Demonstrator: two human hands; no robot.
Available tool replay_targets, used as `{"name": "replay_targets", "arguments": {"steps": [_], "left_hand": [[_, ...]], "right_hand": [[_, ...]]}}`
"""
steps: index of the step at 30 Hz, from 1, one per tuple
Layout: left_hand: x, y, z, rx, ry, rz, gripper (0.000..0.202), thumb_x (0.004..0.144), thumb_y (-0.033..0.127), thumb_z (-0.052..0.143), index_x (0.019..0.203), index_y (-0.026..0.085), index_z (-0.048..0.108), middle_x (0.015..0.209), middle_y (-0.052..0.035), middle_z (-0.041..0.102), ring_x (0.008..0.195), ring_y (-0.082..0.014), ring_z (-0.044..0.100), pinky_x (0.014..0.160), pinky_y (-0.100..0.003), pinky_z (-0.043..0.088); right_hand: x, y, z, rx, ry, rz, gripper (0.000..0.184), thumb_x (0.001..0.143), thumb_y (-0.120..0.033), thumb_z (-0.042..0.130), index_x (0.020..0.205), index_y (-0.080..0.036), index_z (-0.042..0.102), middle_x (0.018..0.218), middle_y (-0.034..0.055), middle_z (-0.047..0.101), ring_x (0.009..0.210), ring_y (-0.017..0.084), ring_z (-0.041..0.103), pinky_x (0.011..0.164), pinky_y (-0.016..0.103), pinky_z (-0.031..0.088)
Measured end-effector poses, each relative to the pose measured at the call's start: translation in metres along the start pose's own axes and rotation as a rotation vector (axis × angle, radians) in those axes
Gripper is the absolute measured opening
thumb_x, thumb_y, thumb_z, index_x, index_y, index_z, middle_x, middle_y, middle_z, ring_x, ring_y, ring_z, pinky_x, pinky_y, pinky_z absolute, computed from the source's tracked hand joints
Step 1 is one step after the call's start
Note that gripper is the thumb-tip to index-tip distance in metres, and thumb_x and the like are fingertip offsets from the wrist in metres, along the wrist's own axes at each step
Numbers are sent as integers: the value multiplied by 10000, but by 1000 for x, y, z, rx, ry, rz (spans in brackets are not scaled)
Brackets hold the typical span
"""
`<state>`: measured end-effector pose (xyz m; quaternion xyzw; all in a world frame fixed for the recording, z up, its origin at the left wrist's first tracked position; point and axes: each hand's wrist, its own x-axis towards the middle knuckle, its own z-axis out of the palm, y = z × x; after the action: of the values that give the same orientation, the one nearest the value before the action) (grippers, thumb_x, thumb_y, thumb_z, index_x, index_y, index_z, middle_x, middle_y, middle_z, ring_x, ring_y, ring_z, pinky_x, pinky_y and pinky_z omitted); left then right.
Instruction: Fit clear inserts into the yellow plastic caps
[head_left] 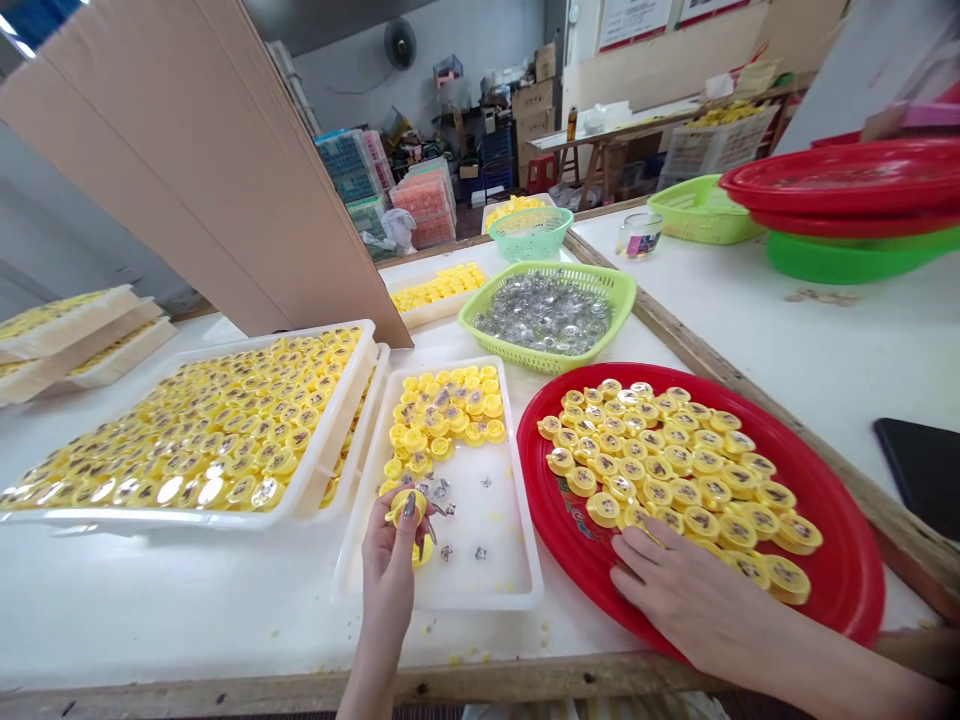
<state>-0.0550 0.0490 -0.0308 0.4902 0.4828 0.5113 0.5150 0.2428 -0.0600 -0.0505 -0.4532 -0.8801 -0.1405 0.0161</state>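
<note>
My left hand (394, 555) is closed on a yellow cap (405, 505) over the near corner of a small white tray (517, 560). That tray holds several yellow caps (446, 415) at its far end and a few loose silver pieces (461, 550). My right hand (675, 585) rests flat on the near side of a red round tray (847, 560), its fingers spread and touching the yellow caps (675, 460) that lie there in rows.
A large white tray (311, 485) full of yellow caps lies to the left. A green basket (547, 355) of silver pieces stands behind. Cardboard (225, 160) leans at the back left. Stacked red and green trays (847, 200) and a dark phone (922, 470) are on the right.
</note>
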Motion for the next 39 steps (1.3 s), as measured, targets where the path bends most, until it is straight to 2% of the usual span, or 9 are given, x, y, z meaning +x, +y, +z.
{"name": "replay_targets", "arguments": {"steps": [6, 9, 12, 15, 20, 24, 27, 34, 39], "left_hand": [[-11, 14, 3, 72, -52, 13, 307, 904, 470, 568, 1042, 196, 553, 780, -7, 659, 600, -98, 518, 562, -204, 423], [-32, 25, 31, 266, -369, -4, 232, 957, 401, 493, 1091, 227, 570, 845, -23, 676, 740, -143, 593, 683, -251, 471], [-51, 26, 68, 507, -705, 146, 241, 893, 311, 624, 1130, 265, 620, 1163, -61, 586, 1086, -204, 539, 966, -342, 420], [-56, 16, 96, 671, -671, 240, 323, 888, 248, 627, 1205, 228, 570, 1096, -62, 617, 1059, -232, 531, 963, -413, 409], [-47, -2, 114, 888, -541, 282, 252, 868, 231, 642, 1105, 174, 576, 1048, -66, 671, 1018, -275, 549, 916, -498, 413], [-54, -16, 132, 1025, -614, 321, 193, 911, 310, 582, 987, 135, 612, 961, -105, 700, 1021, -296, 569, 952, -543, 410], [-62, -32, 151, 1036, -697, 380, 248, 930, 269, 543, 1089, 92, 615, 979, -144, 698, 1048, -315, 578, 965, -567, 415], [-56, -40, 159, 901, -734, 449, 261, 949, 317, 539, 1186, 221, 592, 1285, -91, 567, 1086, -217, 587, 939, -442, 493], [-62, -25, 152, 788, -752, 453, 305, 939, 308, 557, 1230, 217, 566, 1331, -101, 532, 1136, -243, 562, 958, -469, 482]], "right_hand": [[-4, 11, 24, 17, 79, -136, 96, 748, -165, 565, 807, -214, 622, 875, 86, 680, 866, 255, 578, 899, 459, 383], [-7, 12, 29, 29, 118, -193, 145, 751, -172, 538, 829, -227, 648, 862, 75, 689, 872, 255, 575, 921, 447, 383], [-4, 10, 29, 23, 129, -210, 177, 768, -162, 495, 792, -220, 660, 786, 83, 686, 849, 264, 568, 905, 448, 390], [0, 7, 23, 13, 119, -201, 239, 787, -103, 429, 729, -207, 637, 694, 75, 653, 745, 251, 554, 822, 442, 401], [-1, 11, 1, 88, 172, -77, 327, 854, -35, 328, 735, -215, 573, 716, 28, 636, 688, 207, 564, 812, 417, 372], [5, 29, -30, 249, 365, -10, 198, 914, -135, 399, 892, -211, 581, 785, 19, 660, 762, 195, 593, 852, 370, 361], [34, 38, -51, 327, 431, 74, 87, 912, -196, 471, 880, -201, 552, 787, 33, 651, 777, 201, 583, 797, 348, 387], [155, 10, -39, 331, 75, 74, 220, 892, -157, 452, 719, -181, 585, 708, 60, 644, 751, 218, 576, 739, 368, 374], [181, -10, -28, 322, -157, -72, 140, 862, -229, 553, 917, -132, 638, 860, 138, 698, 851, 288, 633, 733, 385, 391]]}}
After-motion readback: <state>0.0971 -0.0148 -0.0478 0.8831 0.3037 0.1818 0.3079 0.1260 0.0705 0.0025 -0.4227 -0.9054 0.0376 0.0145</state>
